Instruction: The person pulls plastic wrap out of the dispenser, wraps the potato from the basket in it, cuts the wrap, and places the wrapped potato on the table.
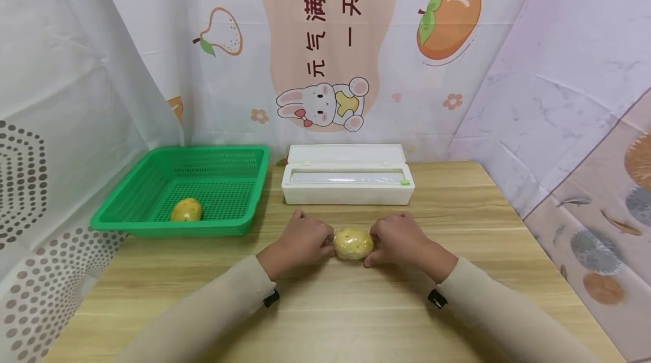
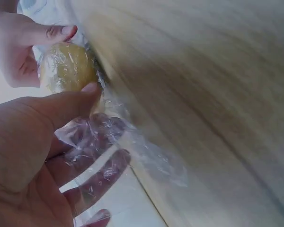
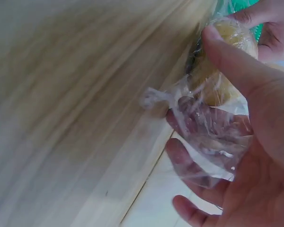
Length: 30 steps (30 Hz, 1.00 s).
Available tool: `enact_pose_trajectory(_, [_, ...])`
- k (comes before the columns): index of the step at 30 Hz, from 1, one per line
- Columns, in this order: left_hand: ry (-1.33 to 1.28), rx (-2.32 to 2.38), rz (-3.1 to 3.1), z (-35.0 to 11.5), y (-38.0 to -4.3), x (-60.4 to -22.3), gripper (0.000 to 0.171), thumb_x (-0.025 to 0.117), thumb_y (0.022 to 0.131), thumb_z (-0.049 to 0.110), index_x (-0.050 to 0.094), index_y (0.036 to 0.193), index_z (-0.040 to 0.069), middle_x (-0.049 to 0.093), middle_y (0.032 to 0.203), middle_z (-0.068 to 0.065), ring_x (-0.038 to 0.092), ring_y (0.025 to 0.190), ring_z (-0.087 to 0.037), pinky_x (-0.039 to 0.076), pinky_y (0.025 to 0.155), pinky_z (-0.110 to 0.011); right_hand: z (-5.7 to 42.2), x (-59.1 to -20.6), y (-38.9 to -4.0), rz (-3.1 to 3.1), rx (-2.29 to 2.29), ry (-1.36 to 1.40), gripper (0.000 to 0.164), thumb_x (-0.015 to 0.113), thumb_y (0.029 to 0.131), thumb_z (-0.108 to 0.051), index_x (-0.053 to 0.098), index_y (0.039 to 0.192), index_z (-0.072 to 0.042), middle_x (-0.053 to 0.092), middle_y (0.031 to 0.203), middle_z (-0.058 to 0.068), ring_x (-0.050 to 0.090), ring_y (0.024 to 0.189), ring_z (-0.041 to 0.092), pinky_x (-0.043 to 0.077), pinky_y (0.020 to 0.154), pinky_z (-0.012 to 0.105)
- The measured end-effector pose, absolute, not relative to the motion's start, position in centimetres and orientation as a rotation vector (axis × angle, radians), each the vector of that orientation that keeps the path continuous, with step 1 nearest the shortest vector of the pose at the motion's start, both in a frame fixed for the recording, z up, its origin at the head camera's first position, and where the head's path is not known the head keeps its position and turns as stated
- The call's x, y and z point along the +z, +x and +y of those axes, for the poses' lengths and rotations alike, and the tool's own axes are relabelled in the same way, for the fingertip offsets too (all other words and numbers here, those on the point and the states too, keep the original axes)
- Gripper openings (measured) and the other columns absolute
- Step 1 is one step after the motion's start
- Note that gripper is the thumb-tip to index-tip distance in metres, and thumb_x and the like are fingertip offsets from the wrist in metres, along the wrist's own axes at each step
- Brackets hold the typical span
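Observation:
A yellow potato (image 1: 353, 244) wrapped in clear cling film (image 2: 154, 158) is between the two hands, low over the wooden table. On its left side my left hand (image 1: 305, 238) pinches the gathered film between thumb and forefinger, thumb tip right at the potato. The other fingers are spread behind the loose film in the left wrist view. My right hand (image 1: 399, 238) grips the film at the opposite end, its thumb (image 3: 232, 59) lying along the potato. A loose tail of film (image 3: 156, 97) hangs out past the right fingers.
Behind the hands stands a white cling film box (image 1: 348, 193), its lid raised, with a film roll inside and a green slider on the right. A green basket (image 1: 173, 228) at the left holds another potato (image 1: 187, 210). Printed curtains (image 1: 229, 97) enclose the wooden table (image 1: 346, 318).

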<state>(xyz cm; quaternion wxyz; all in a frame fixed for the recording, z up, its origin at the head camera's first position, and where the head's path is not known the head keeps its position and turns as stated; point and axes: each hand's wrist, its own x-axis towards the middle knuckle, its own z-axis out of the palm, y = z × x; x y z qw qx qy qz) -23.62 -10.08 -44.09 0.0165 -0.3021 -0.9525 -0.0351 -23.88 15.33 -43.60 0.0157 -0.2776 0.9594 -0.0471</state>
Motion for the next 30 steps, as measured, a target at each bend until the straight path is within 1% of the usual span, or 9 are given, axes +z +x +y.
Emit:
enact_pose_trajectory(1, [-0.932, -0.097, -2.974, -10.1, -23.5, -44.0, 0.031, 0.084, 0.083, 0.049, 0.066, 0.081, 0.024, 0.066, 0.077, 0.011, 0.061, 0.077, -0.011, 0.036, 0.083, -0.042, 15.4, -43.6, -23.8, 2.972, -0.150, -0.849, 0.051, 0.086, 0.062, -0.073, 0.063, 0.071, -0.029, 0.052, 0.064, -0.017, 0.047, 0.064, 0.008, 0.045, 0.085, 0.049])
enact_pose_trajectory(3, [-0.924, -0.075, -2.984, -10.2, -23.1, -43.6, 0.048, 0.087, 0.077, 0.054, 0.070, 0.105, 0.019, 0.072, 0.104, 0.005, 0.065, 0.099, -0.017, 0.040, 0.092, -0.045, 15.6, -43.7, -23.8, 2.942, -0.179, -0.826, 0.061, 0.085, 0.059, -0.078, 0.072, 0.085, -0.025, 0.059, 0.073, -0.016, 0.051, 0.070, 0.007, 0.045, 0.086, 0.049])
enact_pose_trajectory(6, [-0.915, -0.089, -2.933, -10.4, -22.2, -42.9, 0.081, 0.089, 0.074, 0.056, 0.060, 0.136, 0.013, 0.062, 0.137, -0.003, 0.057, 0.128, -0.026, 0.041, 0.107, -0.049, 16.1, -43.6, -23.8, 2.874, -0.290, -0.789, 0.089, 0.082, 0.057, -0.083, 0.074, 0.115, -0.016, 0.068, 0.091, -0.012, 0.058, 0.082, 0.006, 0.049, 0.087, 0.046])
enact_pose_trajectory(9, [-0.906, -0.308, -2.861, -9.9, -20.2, -42.1, 0.063, 0.084, 0.084, 0.043, 0.063, 0.134, 0.011, 0.064, 0.132, -0.003, 0.059, 0.123, -0.022, 0.046, 0.106, -0.042, 16.9, -43.2, -24.2, 2.770, -0.508, -0.765, 0.100, 0.081, 0.065, -0.079, 0.065, 0.134, -0.009, 0.072, 0.107, -0.003, 0.064, 0.093, 0.010, 0.055, 0.085, 0.041])
enact_pose_trajectory(13, [-0.832, -1.395, -2.920, -8.4, -16.4, -41.9, 0.046, 0.075, 0.093, 0.022, 0.061, 0.132, 0.003, 0.068, 0.117, -0.007, 0.067, 0.100, -0.017, 0.058, 0.088, -0.031, 18.0, -42.4, -25.3, 2.597, -0.825, -0.805, 0.073, 0.079, 0.087, -0.053, 0.061, 0.135, -0.002, 0.071, 0.115, 0.006, 0.067, 0.104, 0.019, 0.058, 0.091, 0.040])
enact_pose_trajectory(15, [-0.603, -2.051, -2.806, -7.6, -15.0, -42.2, 0.056, 0.071, 0.094, 0.014, 0.049, 0.143, -0.004, 0.065, 0.123, -0.015, 0.069, 0.104, -0.023, 0.060, 0.089, -0.034, 18.4, -42.3, -26.0, 2.516, -0.933, -0.857, 0.054, 0.076, 0.094, -0.038, 0.063, 0.131, 0.000, 0.072, 0.114, 0.006, 0.068, 0.107, 0.020, 0.057, 0.094, 0.039])
enact_pose_trajectory(18, [-0.305, -2.517, -2.570, -6.5, -13.9, -43.0, 0.071, 0.068, 0.092, 0.008, 0.033, 0.151, -0.010, 0.057, 0.137, -0.025, 0.066, 0.118, -0.036, 0.057, 0.099, -0.043, 18.7, -42.4, -26.7, 2.430, -1.013, -0.903, 0.032, 0.071, 0.097, -0.022, 0.067, 0.122, -0.003, 0.073, 0.110, 0.003, 0.069, 0.105, 0.018, 0.057, 0.093, 0.033])
enact_pose_trajectory(22, [-0.202, -2.479, -2.519, -6.2, -13.9, -43.7, 0.078, 0.068, 0.089, 0.005, 0.028, 0.153, -0.012, 0.051, 0.144, -0.027, 0.057, 0.132, -0.040, 0.052, 0.108, -0.040, 18.7, -42.5, -26.8, 2.384, -1.015, -0.941, 0.015, 0.068, 0.098, -0.012, 0.071, 0.113, -0.011, 0.074, 0.105, 0.000, 0.069, 0.102, 0.016, 0.056, 0.091, 0.031])
enact_pose_trajectory(30, [-0.375, -2.113, -2.756, -7.3, -15.5, -44.3, 0.076, 0.067, 0.088, 0.007, 0.033, 0.154, -0.007, 0.052, 0.142, -0.024, 0.054, 0.135, -0.040, 0.049, 0.110, -0.050, 18.3, -42.7, -25.6, 2.412, -0.994, -0.954, 0.013, 0.067, 0.097, -0.008, 0.073, 0.106, -0.014, 0.075, 0.102, -0.001, 0.070, 0.100, 0.015, 0.057, 0.090, 0.032])
